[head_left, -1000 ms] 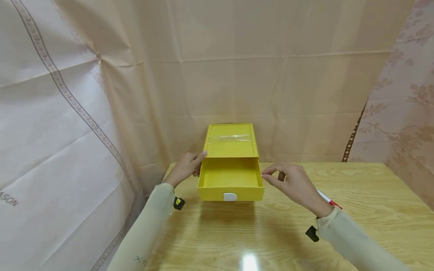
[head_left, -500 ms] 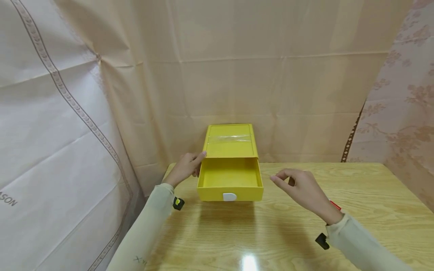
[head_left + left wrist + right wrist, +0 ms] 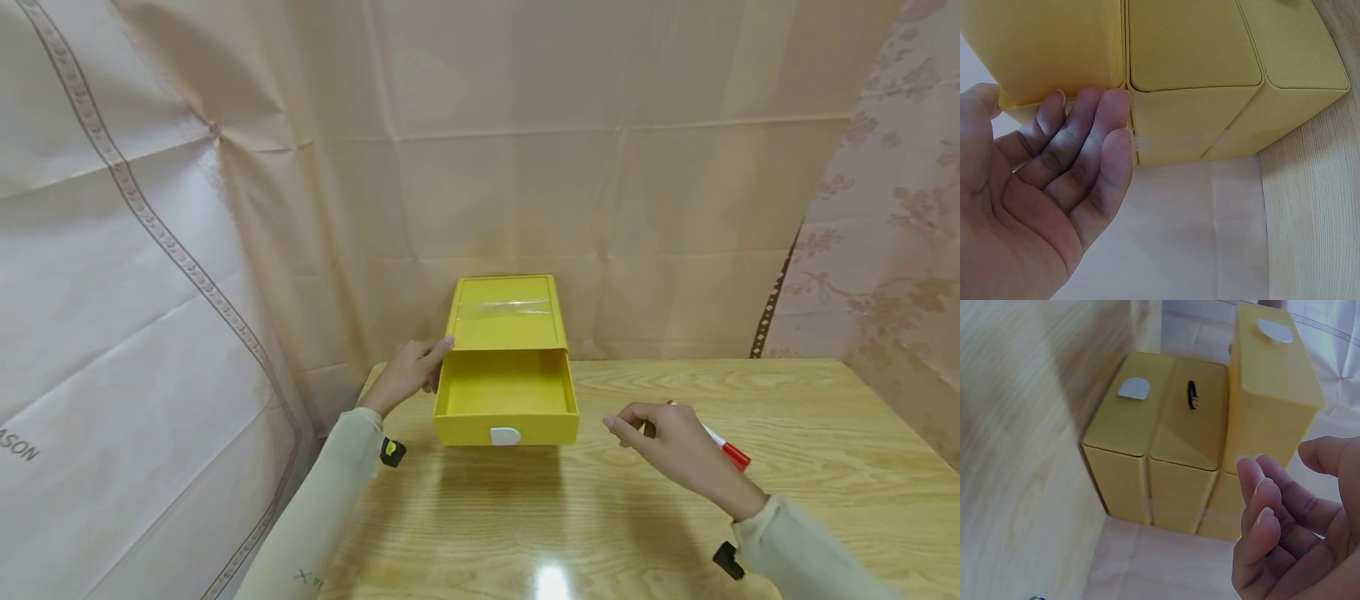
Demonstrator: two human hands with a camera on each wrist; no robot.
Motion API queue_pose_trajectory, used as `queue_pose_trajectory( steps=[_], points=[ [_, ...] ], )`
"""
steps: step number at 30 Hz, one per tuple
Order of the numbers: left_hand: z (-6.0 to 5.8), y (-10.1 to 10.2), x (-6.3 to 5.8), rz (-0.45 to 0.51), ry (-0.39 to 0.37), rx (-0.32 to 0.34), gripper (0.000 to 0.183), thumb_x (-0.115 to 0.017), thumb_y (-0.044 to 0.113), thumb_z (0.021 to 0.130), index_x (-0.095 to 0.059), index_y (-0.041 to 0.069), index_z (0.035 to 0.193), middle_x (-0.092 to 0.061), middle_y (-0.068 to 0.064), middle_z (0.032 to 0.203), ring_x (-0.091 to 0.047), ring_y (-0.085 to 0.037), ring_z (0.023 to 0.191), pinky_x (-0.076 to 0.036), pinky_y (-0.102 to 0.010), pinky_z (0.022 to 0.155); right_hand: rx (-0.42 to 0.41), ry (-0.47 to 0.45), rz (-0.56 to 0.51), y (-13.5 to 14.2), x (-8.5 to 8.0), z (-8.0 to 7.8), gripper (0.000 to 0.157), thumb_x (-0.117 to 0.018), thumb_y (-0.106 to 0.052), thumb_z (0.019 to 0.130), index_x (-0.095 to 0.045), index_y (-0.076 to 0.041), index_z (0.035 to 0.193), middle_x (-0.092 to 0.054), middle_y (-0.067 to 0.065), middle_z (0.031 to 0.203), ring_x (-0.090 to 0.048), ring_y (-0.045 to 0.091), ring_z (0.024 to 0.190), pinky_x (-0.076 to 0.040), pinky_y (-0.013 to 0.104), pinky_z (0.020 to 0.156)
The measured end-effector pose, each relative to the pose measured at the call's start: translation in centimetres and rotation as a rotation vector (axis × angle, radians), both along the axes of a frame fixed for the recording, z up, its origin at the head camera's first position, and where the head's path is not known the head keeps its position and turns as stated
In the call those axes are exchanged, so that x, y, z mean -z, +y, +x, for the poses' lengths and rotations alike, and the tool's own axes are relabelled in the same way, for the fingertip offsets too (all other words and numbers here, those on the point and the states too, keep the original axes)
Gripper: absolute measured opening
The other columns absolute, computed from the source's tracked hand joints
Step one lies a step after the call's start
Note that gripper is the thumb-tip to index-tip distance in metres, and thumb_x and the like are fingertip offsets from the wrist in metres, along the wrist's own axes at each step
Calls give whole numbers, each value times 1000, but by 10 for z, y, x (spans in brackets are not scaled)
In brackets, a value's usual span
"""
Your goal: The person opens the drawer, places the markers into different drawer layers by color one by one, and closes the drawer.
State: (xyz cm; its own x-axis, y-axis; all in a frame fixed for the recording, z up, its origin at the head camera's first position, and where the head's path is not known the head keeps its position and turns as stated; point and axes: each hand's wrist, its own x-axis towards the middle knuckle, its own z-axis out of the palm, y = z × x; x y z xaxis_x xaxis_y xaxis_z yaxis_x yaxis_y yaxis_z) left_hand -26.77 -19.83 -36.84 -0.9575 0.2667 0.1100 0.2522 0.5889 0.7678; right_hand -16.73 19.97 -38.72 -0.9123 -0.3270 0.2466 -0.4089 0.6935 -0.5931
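A yellow drawer cabinet [image 3: 504, 289] stands at the back of the table, its top drawer [image 3: 506, 385] pulled out with nothing visible inside. That drawer's front carries a white tab handle [image 3: 505, 436]. My left hand [image 3: 405, 377] rests on the cabinet's left side, the thumb at the top front edge and the relaxed fingertips [image 3: 1116, 147] against the side wall. To the right of the drawer my right hand [image 3: 671, 446] hovers with loosely bent fingers, holding nothing. Partly behind that hand lies a white marker with a red cap [image 3: 735, 456].
Below the pulled-out drawer, the middle drawer [image 3: 1179, 425] has a black loop handle [image 3: 1192, 394] and the bottom one a white tab [image 3: 1134, 388]. Clear tape [image 3: 506, 307] crosses the cabinet's top. Beige cloth [image 3: 510, 192] hangs behind the wooden table [image 3: 810, 408].
My right hand has drawn away from the drawer's right side, moving right and toward me, and more of the marker shows. The left hand and the drawer have stayed put.
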Motion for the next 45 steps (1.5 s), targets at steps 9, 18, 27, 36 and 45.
queue_pose_trajectory(
  steps=[9,18,27,36,45],
  points=[
    [-2,-1,1,-4,-1,-15,67,-43,63,105,-67,8,76,-67,-9,69,-66,-46,75,-56,-38,62,-20,-28,-9,-4,16,5,33,-59,-48,104,-73,-29,82,-61,-15,66,-48,8,51,-41,27,47],
    [-2,1,0,-22,12,3,65,-42,61,106,-65,9,75,-67,-9,69,-66,-33,66,-56,-39,63,-55,-119,-28,-10,28,8,37,-55,-52,104,-76,-27,88,-64,-14,68,-51,9,53,-42,27,49],
    [-2,1,0,-11,17,-6,67,-43,63,105,-64,8,72,-65,-11,68,-65,-45,71,-56,-39,63,-108,-174,-60,-24,32,9,42,-52,-55,105,-77,-24,89,-65,-13,69,-46,9,50,-40,27,46],
    [-2,0,1,-1,4,-14,68,-43,65,104,-64,8,72,-65,-13,68,-63,-52,77,-56,-39,64,-148,-207,-107,-41,32,10,46,-50,-56,105,-73,-26,79,-73,-11,87,-37,5,47,-38,26,45],
    [-3,-1,1,-31,22,-6,71,-41,65,104,-67,5,76,-66,-9,68,-64,-51,76,-55,-39,63,-215,-237,-191,-68,28,14,49,-50,-54,106,-70,-22,74,-54,-4,56,-40,5,45,-38,26,44]
  ],
)
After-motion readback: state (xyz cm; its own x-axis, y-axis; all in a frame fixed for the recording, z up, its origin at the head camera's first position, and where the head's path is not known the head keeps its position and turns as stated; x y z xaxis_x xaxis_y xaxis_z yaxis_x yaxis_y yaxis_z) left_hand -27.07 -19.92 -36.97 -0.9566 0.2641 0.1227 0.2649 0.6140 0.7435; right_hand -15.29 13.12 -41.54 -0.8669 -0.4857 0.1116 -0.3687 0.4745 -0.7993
